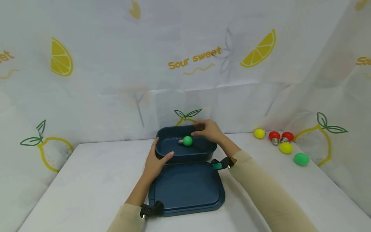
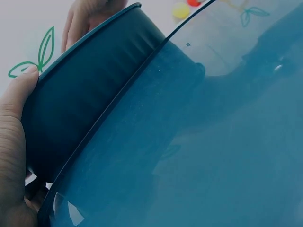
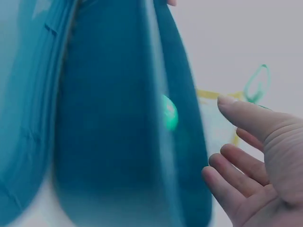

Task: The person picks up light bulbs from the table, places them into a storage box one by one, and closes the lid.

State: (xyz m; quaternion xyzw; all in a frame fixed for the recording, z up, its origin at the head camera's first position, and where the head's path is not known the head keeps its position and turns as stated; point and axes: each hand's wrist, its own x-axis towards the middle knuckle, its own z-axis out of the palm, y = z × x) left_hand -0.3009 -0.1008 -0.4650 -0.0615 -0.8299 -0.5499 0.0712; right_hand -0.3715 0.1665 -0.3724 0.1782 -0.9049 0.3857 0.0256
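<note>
A dark blue rectangular box (image 1: pixel 185 157) stands at the back middle of the table. Inside it lies a green light bulb (image 1: pixel 187 141), its metal screw base pointing left. My left hand (image 1: pixel 153 164) holds the box's left end, with the thumb at the front rim and the fingers along the left side. Over the back right part of the box is my right hand (image 1: pixel 210 130). The right wrist view shows its fingers spread and loosely bent with nothing between them, beside the box wall (image 3: pixel 109 113). In front of the box lies a flat blue lid (image 1: pixel 188 187).
At the table's right back lie loose bulbs: a yellow bulb (image 1: pixel 259 133), two red bulbs (image 1: pixel 274 136), another yellow bulb (image 1: pixel 286 148) and a green bulb (image 1: pixel 301 159). A white cloth (image 1: pixel 116 80) printed with lemons hangs right behind the box.
</note>
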